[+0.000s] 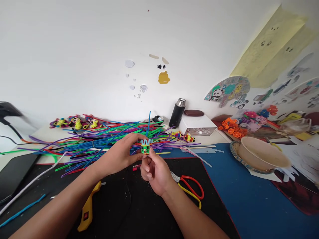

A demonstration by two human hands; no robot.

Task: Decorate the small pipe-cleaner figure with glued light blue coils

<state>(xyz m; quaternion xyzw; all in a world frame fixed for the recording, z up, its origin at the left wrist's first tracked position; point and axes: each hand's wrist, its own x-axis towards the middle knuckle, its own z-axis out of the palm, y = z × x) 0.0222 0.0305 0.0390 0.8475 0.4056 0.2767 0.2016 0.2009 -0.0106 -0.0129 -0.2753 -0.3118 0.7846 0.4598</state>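
Observation:
Between my two hands, above the black mat (112,209), is a small green pipe-cleaner figure (145,148) with a face on its front. Light blue loops crown it, and a blue pipe cleaner (149,121) sticks straight up from its top. My left hand (126,151) is closed on the figure's left side, fingers above and thumb below. My right hand (154,171) pinches its lower right side with thumb and curled fingers. Behind the hands spreads a large pile of coloured pipe cleaners (99,141), mostly blue, green, purple and red.
Pliers (193,189) with red and yellow handles lie right of my right hand. A yellow glue gun (87,209) rests below my left forearm. Behind stand a black thermos (177,113) and a white box (198,124). At right is a bowl (264,152); finished figures (77,122) sit back left.

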